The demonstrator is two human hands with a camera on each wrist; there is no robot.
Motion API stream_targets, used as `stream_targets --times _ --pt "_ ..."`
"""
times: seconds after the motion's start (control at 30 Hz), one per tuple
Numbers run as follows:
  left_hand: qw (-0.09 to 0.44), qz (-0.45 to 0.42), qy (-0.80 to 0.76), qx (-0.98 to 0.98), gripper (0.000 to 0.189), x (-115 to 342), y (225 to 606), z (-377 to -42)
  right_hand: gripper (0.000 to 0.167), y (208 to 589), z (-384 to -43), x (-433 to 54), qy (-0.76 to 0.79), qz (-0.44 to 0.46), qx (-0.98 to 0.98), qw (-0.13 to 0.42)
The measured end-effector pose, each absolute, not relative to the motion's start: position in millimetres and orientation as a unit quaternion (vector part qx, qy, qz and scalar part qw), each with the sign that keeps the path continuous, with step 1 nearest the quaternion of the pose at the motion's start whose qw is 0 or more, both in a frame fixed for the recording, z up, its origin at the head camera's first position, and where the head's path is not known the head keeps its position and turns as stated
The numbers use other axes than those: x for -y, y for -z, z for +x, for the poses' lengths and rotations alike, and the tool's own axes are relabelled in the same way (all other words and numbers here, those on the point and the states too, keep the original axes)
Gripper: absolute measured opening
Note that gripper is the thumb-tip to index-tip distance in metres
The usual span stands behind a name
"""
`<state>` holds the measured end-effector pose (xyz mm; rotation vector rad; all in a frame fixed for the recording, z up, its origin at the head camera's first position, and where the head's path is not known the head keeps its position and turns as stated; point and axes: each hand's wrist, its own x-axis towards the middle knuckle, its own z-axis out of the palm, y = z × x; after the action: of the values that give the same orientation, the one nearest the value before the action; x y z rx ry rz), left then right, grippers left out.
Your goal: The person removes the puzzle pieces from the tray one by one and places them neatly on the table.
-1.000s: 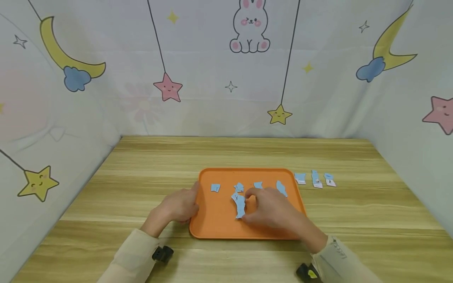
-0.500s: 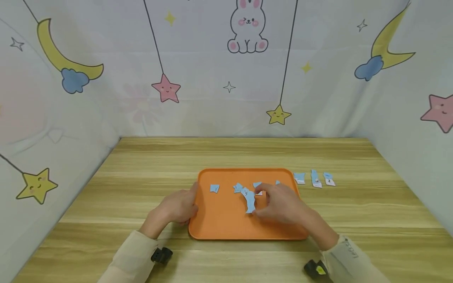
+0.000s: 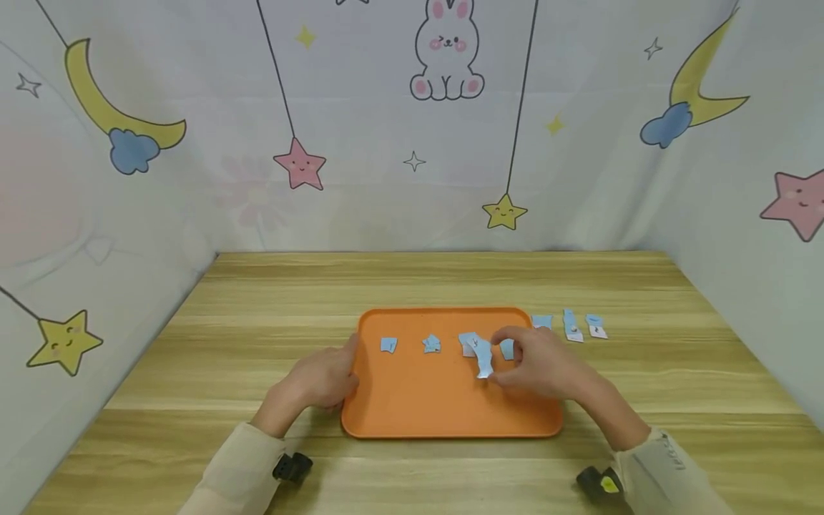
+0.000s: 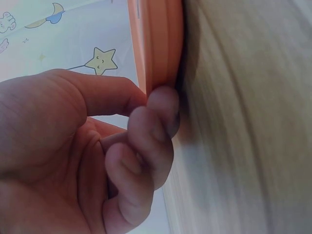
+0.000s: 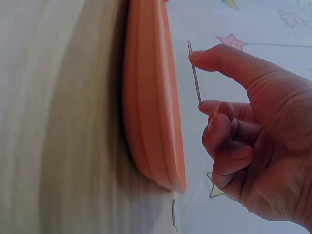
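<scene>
Over the round-cornered orange plastic tray (image 3: 412, 404) gripped by the left hand (image 3: 322, 379), the right hand (image 3: 546, 365) pinches a wavy light-blue card strip (image 3: 484, 360), left of its fingertips, long axis near-to-far.

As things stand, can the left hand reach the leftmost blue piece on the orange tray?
Probably yes: the left hand holds the orange tray by its left edge, near the leftmost blue piece, and only tray appears between them. It may need to let go first.
</scene>
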<state>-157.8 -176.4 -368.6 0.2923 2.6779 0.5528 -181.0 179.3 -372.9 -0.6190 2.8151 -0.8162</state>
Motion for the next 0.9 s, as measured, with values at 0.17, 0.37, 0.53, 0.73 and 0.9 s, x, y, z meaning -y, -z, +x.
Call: stream_targets --times 0.17,0.37,0.53,0.73,0.9 --pt "0.195 0.102 -0.194 -0.956 0.076 176 368 -157 0.05 371 -187 -195 0.281 -0.218 -0.932 0.069" --pt "0.198 0.099 -0.194 -0.956 0.076 176 368 -158 0.049 370 -193 -213 0.293 -0.223 -0.927 0.07" --pt "0.2 0.099 -0.191 -0.956 0.076 175 368 -158 0.052 367 -197 -226 0.302 -0.216 -0.926 0.068" --pt "0.199 0.099 -0.193 -0.956 0.077 175 369 -159 0.049 366 -199 -244 0.306 -0.199 -0.928 0.068" --pt "0.194 0.103 -0.195 -0.956 0.077 176 369 -158 0.046 370 -202 -257 0.31 -0.189 -0.93 0.061"
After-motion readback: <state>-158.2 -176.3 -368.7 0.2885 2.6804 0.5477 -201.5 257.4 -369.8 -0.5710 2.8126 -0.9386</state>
